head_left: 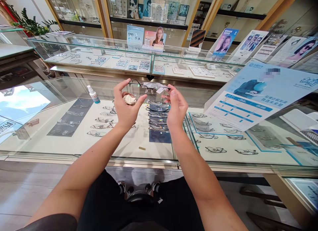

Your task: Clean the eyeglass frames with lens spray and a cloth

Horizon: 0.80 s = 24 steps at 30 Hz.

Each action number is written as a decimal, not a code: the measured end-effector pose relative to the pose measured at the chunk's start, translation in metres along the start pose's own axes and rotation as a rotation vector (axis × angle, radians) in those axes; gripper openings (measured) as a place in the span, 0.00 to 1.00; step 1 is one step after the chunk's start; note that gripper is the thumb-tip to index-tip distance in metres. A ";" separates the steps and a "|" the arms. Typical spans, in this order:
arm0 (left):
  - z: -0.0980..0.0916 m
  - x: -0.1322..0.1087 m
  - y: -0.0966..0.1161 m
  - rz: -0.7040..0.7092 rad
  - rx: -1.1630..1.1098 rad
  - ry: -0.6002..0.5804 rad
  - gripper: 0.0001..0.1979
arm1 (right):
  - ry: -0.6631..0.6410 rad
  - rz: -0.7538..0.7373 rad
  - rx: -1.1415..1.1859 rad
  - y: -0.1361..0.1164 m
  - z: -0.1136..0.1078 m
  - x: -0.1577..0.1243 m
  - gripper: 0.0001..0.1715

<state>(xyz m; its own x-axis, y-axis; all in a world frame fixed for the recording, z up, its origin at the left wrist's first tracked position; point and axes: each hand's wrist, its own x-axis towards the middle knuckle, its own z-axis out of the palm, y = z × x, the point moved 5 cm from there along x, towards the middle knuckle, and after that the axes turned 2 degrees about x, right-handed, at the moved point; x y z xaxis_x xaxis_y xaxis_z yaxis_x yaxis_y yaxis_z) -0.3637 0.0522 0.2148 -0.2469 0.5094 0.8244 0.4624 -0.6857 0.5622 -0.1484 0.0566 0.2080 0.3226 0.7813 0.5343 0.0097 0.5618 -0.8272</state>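
Observation:
A pair of thin dark-rimmed eyeglasses (151, 88) is held up level above the glass counter, between my two hands. My left hand (128, 106) grips one end of it with thumb and forefinger, and a crumpled whitish cloth (129, 99) is tucked in the same palm. At the other end, my right hand (177, 105) pinches the frame near the hinge. A pale tag or label shows at the lenses. Under my hands, rows of folded eyeglasses (158, 120) lie inside the display case.
A small white spray bottle (93, 94) with a blue label stands on the counter to the left. A large blue-and-white leaflet (258, 91) leans at the right. Behind runs a second glass showcase (99, 63) with eyewear and upright posters. A stool seat (140, 197) shows between my legs.

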 end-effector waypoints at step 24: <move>0.003 -0.001 0.001 -0.022 0.011 -0.059 0.37 | 0.008 0.111 0.256 0.013 -0.005 0.011 0.25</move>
<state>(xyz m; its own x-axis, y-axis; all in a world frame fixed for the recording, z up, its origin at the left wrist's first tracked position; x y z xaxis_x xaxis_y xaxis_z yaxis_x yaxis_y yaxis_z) -0.3603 0.0527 0.2137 -0.2064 0.5546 0.8061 0.4671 -0.6681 0.5793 -0.1402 0.0719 0.2022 0.3156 0.8401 0.4411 -0.2655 0.5245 -0.8090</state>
